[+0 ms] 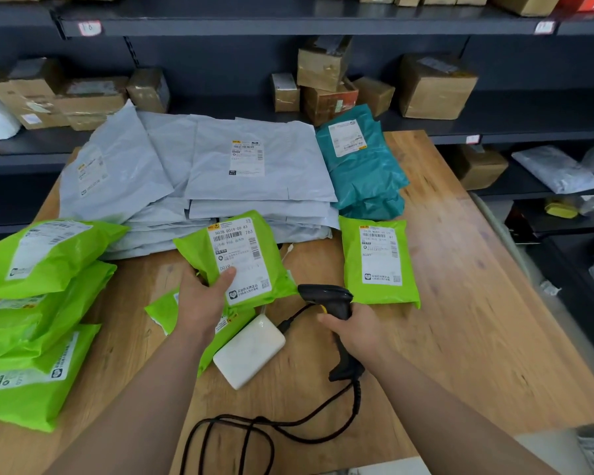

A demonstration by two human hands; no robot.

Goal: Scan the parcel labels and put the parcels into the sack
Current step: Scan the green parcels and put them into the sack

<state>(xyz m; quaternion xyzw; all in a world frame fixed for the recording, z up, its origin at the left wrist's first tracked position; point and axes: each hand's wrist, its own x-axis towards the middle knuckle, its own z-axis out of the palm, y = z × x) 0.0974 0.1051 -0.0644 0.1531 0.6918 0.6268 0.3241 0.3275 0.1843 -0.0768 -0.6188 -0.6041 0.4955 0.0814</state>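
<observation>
green parcels lie stacked at the left edge of the wooden table. beside them the left hand grips a single parcel, label up, thumb on the label. further right, the right hand clasps the black scanner by its handle.

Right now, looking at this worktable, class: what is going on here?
A person is scanning parcels. The left-hand grip holds a green parcel face up, thumb on its label, while the right-hand grip holds a black scanner beside it. More green parcels sit stacked at the left, and grey mailers are piled behind. No sack is in view.
</observation>
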